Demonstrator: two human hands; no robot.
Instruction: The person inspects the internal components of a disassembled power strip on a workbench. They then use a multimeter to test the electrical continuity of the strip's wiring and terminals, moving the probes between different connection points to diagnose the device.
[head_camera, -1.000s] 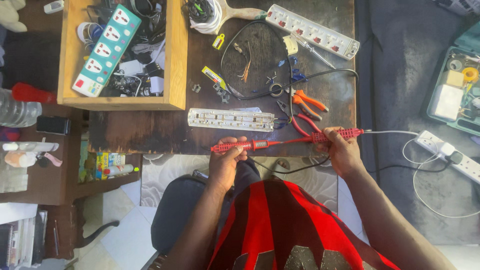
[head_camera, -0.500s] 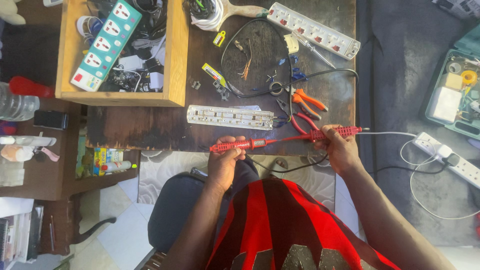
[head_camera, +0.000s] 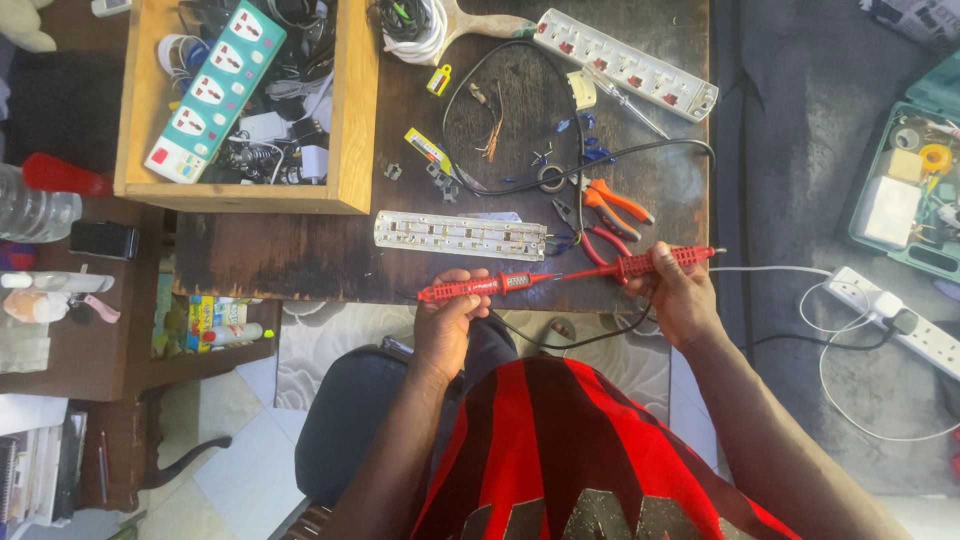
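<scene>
Now, in the head view, you hold one red probe in each hand at the near edge of the dark wooden table (head_camera: 300, 255). Your left hand (head_camera: 447, 325) is closed around the red tester pen (head_camera: 487, 288), and its thin tip points to the right. Your right hand (head_camera: 678, 300) is closed around the red ribbed probe (head_camera: 655, 262), which has a white lead going out to the right. Compared with one second ago, both probes sit almost in the same line and the same place; only the view shifts a little, so I judge that the two tips are being kept together and nothing is put down. The opened strip base (head_camera: 461, 235) lies flat just beyond your left hand, apart from both probes.

For edges: both hands hang over the table's near edge, so the probes are only partly above the wood. Near the ribbed probe lie the orange pliers (head_camera: 615, 205), and a black cable (head_camera: 600, 165) loops behind them, so room to the front of your right hand is small. To the left, the wooden box (head_camera: 345, 110) stands well apart, and the bare wood below it gives free room. On the right, the white extension strip (head_camera: 905, 325) lies on the dark cloth, away from your arm.
</scene>
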